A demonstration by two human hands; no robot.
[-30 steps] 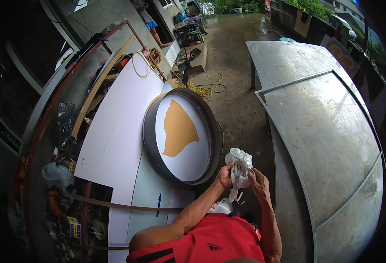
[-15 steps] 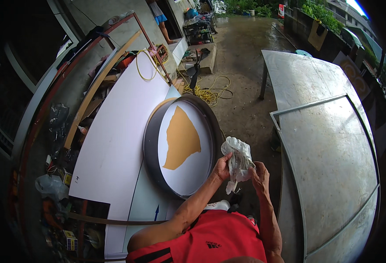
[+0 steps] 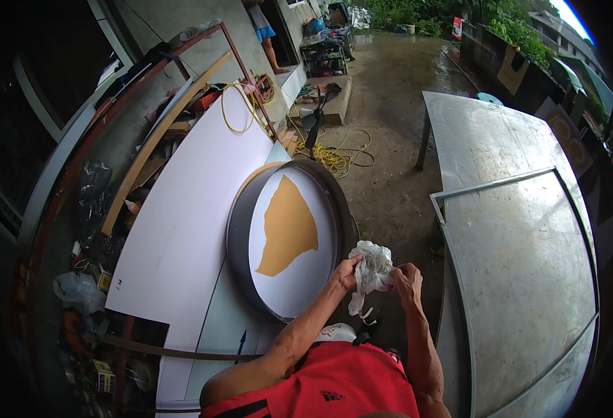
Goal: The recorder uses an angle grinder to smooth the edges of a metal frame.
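Note:
A crumpled, whitish plastic bag [image 3: 373, 265] is held up between my two hands, in front of my red shirt. My left hand [image 3: 347, 272] grips its left side, thumb on top. My right hand [image 3: 407, 280] pinches its right edge with bent fingers. From the bag's lower end dangles a thin pale strip. What the bag contains, if anything, I cannot make out. Just left of my hands stands a round, dark-rimmed frame [image 3: 242, 268] with a white inner face, on which a torn-edged tan sheet [image 3: 287, 226] lies.
Large white panels [image 3: 181, 223] lean at the left beside a shelf of clutter. On the right is a metal-topped table [image 3: 529, 265] bearing a thin metal frame [image 3: 505, 180]. Yellow hose [image 3: 336, 159] lies coiled on the ground. A person [image 3: 265, 38] stands in the doorway.
My hands and the bag have come slightly lower, and the bag is bunched up smaller. The whole scene has shifted a little as my head moved.

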